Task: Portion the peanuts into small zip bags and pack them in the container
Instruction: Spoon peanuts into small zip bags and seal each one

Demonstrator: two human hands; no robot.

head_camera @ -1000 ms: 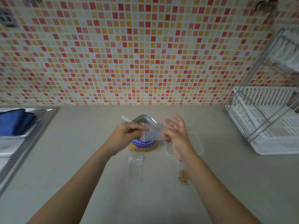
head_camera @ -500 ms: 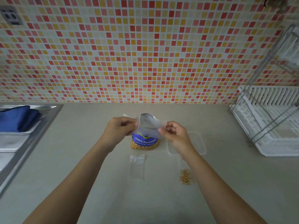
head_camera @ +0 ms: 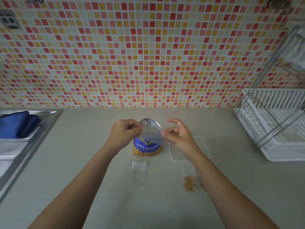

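Note:
A blue bag of salted peanuts [head_camera: 146, 148] stands open in the middle of the counter. In front of its mouth I hold a small clear zip bag [head_camera: 151, 132]: my left hand [head_camera: 123, 133] pinches its left edge and my right hand [head_camera: 179, 136] pinches its right edge with thumb and forefinger, other fingers spread. A clear plastic container [head_camera: 203, 146] lies to the right, partly behind my right wrist. An empty zip bag [head_camera: 138, 174] lies flat near me. A zip bag with peanuts in it [head_camera: 189, 183] lies beside my right forearm.
A steel sink [head_camera: 24, 146] with a blue cloth [head_camera: 16, 123] fills the left side. A white dish rack [head_camera: 277, 126] stands at the right. The tiled wall rises behind the counter [head_camera: 82, 162].
The small zip bag has tilted, its left edge raised. My right hand's spare fingers have spread open again while both hands stay in front of the peanut bag.

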